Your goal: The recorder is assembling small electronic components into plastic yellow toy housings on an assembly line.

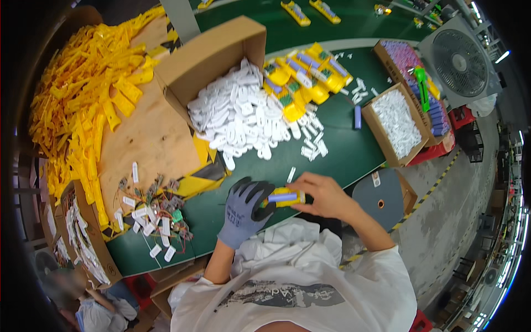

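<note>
The gloved left hand (pixel 243 211) and bare right hand (pixel 323 195) are holding a yellow case (pixel 286 204) between them, near the green table's (pixel 345 157) front edge. A purple cylinder (pixel 282 197) is lying in it.

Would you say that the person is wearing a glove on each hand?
No, the left hand wears a grey and black glove, but the right hand is bare.

Yellow casing (pixel 289 203), held crosswise — purple cylinder (pixel 282 197) inside
</note>
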`<state>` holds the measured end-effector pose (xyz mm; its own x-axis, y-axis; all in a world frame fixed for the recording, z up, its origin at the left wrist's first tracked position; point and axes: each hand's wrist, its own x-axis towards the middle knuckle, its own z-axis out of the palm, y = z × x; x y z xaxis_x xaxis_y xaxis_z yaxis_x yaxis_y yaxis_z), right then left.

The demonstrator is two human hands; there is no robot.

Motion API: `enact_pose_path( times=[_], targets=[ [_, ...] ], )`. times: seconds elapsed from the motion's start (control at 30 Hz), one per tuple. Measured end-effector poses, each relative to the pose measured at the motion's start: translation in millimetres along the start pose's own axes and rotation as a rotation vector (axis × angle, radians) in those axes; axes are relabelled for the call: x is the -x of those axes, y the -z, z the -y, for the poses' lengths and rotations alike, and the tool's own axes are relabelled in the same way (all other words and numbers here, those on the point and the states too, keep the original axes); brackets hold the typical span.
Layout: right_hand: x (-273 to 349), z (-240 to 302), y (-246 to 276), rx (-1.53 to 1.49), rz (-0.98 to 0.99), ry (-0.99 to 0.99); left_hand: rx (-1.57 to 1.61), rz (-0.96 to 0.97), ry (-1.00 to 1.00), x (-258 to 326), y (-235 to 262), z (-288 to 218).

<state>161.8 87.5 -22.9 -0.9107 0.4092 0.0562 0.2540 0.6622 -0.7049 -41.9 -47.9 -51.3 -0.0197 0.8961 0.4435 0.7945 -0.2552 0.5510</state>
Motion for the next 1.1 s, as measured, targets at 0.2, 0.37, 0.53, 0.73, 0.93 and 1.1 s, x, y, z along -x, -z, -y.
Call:
enact_pose_path(
  times=[0.2,0.37,0.53,0.73,0.93,1.1],
  targets=[
    [24.9,-11.1,26.9,-0.01,-0.209,-0.012,-0.032,-0.321,-0.204,6.1,16.2,-19.1],
    [15.4,-10.9,84.6,0.105,-0.508,-0.188,0.223,0.062,-0.364,-15.4,-40.7,-47.6],
    [-65.5,-51.2,127.3,0.165,-0.748,-0.232,-0.01,0.723,-0.519,-38.1,-102.8,-64.2],
    [-244.5,-51.9,161.7,0.299,-0.721,-0.257,-0.19,0.541,-0.672,-15.0,-124.9,-61.6],
    [-385.6,-87.4,146.2,0.517,-0.705,-0.435,-0.117,0.419,-0.657,-9.2,-133.3,-63.2],
    [-417.6,-151.3,127.9,0.664,-0.62,-0.648,-0.24,0.193,-0.736,-11.7,-144.7,-61.9]
  ],
)
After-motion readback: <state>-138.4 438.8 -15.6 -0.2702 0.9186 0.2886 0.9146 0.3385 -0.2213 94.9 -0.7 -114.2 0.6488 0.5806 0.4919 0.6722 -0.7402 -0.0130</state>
